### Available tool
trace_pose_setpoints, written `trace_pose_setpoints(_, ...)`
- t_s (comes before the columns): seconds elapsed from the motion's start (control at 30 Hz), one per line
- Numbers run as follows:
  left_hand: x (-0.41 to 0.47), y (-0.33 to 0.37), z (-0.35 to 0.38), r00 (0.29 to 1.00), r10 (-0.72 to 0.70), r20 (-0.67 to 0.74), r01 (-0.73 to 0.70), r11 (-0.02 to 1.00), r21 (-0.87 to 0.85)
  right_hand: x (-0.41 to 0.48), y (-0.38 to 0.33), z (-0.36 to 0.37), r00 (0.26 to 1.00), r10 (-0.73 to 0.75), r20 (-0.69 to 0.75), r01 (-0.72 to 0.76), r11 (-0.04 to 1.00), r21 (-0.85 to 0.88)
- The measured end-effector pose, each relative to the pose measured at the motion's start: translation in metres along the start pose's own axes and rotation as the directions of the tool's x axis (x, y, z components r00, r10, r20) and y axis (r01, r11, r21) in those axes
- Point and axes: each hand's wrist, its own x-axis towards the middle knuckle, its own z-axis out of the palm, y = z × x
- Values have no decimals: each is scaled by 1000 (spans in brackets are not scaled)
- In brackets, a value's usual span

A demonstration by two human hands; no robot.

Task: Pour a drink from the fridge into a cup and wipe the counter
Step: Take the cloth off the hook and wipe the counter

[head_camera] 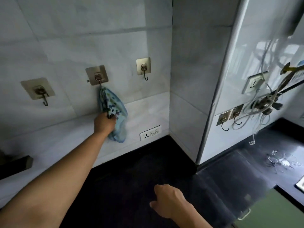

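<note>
A light blue cloth with dark spots point(115, 109) hangs from the middle wall hook point(97, 76) on the white tiled wall. My left hand point(105, 122) reaches up and grips the cloth around its lower half. My right hand point(169, 200) hovers low over the black counter point(131, 175), fingers curled loosely and holding nothing. No cup, drink or fridge shows in this view.
Two bare hooks point(38, 91) point(143, 66) flank the cloth's hook. A socket plate point(150, 132) sits low on the wall. A glossy white corner panel point(218, 89) juts out at right, with tangled cables point(266, 102) and hooks behind it. A green cabinet front point(271, 209) is at bottom right.
</note>
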Motion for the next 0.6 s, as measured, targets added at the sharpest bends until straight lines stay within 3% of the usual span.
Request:
trace_pose_setpoints(0.13, -10, 36, -31, 981, 86, -176, -122, 970, -210, 17, 27, -14, 997, -67, 24, 68, 996, -56)
trace_pose_setpoints(0.27, -33, 82, -99, 911, 162, -380, -322, 853, -410, 35, 32, -25, 984, -169, 52, 173, 983, -66)
trace_pose_setpoints(0.4, -94, 91, -134, 916, 203, -347, -372, 753, -542, 50, 30, -27, 964, -244, 101, 246, 969, -7)
trace_pose_setpoints(0.53, -151, 69, -122, 942, 132, -309, -288, 791, -540, 55, 28, -14, 945, -298, 135, 300, 954, 7)
trace_pose_setpoints(0.6, -186, 43, -92, 973, 84, -213, -186, 834, -519, 59, 28, 1, 932, -313, 184, 309, 950, 49)
